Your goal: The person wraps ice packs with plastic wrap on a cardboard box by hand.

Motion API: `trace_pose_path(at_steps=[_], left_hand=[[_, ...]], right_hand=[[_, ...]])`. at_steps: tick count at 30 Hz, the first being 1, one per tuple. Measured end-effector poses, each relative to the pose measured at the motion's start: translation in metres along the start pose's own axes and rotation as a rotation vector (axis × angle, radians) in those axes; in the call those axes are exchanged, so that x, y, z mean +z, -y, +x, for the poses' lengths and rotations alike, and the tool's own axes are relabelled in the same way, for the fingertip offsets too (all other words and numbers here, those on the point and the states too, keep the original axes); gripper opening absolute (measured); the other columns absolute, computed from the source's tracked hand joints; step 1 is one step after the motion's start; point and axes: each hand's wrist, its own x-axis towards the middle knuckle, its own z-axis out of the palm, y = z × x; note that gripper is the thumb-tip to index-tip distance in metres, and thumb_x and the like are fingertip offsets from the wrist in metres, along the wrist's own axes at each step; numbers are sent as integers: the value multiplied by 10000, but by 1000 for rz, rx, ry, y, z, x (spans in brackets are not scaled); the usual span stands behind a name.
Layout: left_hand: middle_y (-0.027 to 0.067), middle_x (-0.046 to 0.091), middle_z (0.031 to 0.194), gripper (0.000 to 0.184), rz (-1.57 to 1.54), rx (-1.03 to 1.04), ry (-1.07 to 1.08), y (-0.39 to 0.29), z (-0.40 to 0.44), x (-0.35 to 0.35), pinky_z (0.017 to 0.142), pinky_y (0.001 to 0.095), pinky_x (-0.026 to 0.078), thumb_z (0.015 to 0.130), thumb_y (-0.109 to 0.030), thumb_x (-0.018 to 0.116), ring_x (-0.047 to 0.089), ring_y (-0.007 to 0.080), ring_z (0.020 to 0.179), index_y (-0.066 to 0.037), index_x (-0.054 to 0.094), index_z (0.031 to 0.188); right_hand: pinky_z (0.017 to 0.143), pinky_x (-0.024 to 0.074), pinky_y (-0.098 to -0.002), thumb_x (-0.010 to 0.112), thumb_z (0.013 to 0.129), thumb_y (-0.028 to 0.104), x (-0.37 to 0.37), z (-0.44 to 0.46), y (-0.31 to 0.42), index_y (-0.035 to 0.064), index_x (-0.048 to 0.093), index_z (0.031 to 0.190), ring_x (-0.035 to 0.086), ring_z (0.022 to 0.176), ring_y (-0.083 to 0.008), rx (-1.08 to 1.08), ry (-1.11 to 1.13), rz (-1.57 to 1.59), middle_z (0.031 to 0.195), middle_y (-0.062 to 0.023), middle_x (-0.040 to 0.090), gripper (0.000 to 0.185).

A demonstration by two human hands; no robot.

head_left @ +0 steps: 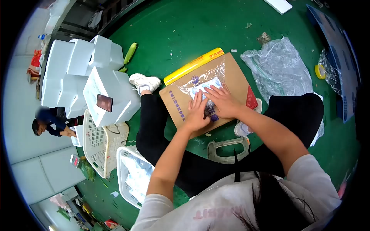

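Note:
A cardboard box with blue print lies flat on the floor between my legs. On it is a white packet with pale blue marks, beside a sheet of clear film. My left hand rests at the packet's near left side, fingers stretched out. From the right, my right hand lies on the packet with its fingers extended flat. Something dark purple shows partly between my hands; its kind is unclear. Along the box's far edge sits a long yellow carton.
Left stand white foam boxes, a phone on one, a white crate, and a basket of white packets. Right lie clear plastic, yellow tape and a blue pallet. Another person works far left.

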Motion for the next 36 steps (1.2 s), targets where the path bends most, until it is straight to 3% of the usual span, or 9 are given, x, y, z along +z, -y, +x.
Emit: trace_pose_path(at_steps=[10, 14, 17, 22, 27, 29, 31, 32, 36], left_hand=[[190, 567, 1269, 716, 118, 73, -25, 38, 22, -15, 920, 412, 494, 655, -144, 792, 583, 343, 1132, -80, 490, 1301], [202, 668, 1001, 460, -352, -96, -50, 46, 22, -12, 749, 408, 533, 762, -255, 752, 669, 369, 863, -62, 575, 1139], [274, 658, 1046, 443, -618, -575, -122, 48, 38, 12, 827, 403, 512, 907, -399, 556, 657, 394, 967, 10, 642, 1055], [318, 648, 1073, 615, -701, -869, -94, 88, 65, 37, 878, 424, 493, 926, -448, 447, 644, 412, 1015, 102, 619, 1142], [267, 687, 948, 443, -650, -1069, 171, 72, 96, -1, 798, 435, 543, 937, -329, 459, 694, 358, 905, 48, 683, 999], [195, 697, 1064, 351, 232, -406, 384, 116, 101, 22, 810, 437, 562, 903, -322, 547, 692, 314, 966, -50, 720, 1042], [165, 708, 1028, 232, 460, -444, 344, 74, 113, -18, 792, 406, 557, 826, -233, 615, 695, 292, 953, -101, 752, 960], [124, 709, 874, 185, 406, -313, 78, 101, 122, 9, 770, 410, 550, 775, -232, 639, 693, 289, 887, -139, 753, 886], [207, 464, 1406, 392, 172, 44, -192, 123, 139, 33, 1024, 522, 377, 873, -352, 573, 475, 352, 1268, -225, 613, 1241]], right_hand=[[889, 473, -464, 680, 724, 171, -17, 45, -19, 106, 422, 1404, 576, 1134, -304, -196, -71, -56, 1214, -128, 615, 730], [707, 526, -481, 693, 660, 264, -62, 65, -7, 100, 450, 1360, 667, 806, -375, -64, 523, 217, 910, -190, 675, 759], [745, 519, -493, 688, 680, 252, -23, 82, -20, 102, 453, 1343, 666, 868, -365, 30, 637, 184, 958, -184, 676, 719], [1128, 256, -531, 644, 719, 109, -11, 36, 20, 84, 343, 1465, 349, 1350, -411, 8, 39, 70, 1424, -253, 383, 804], [1084, 336, -523, 772, 666, 172, 15, 27, 11, 84, 392, 1418, 413, 1310, -396, 23, 60, -102, 1393, -232, 428, 848], [1048, 377, -512, 755, 682, 145, 24, 51, 9, 86, 447, 1370, 452, 1284, -382, 97, 117, -123, 1352, -215, 479, 756], [984, 450, -448, 761, 652, 154, -6, 76, 18, 91, 543, 1260, 558, 1163, -363, 174, 279, -40, 1232, -191, 583, 649], [956, 469, -434, 762, 636, 173, -21, 92, 11, 83, 581, 1203, 585, 1100, -371, 94, 372, 48, 1161, -195, 616, 602], [938, 482, -398, 780, 638, 316, -63, 143, -14, 58, 646, 1135, 618, 1041, -374, -155, 818, 291, 1075, -221, 664, 576]])
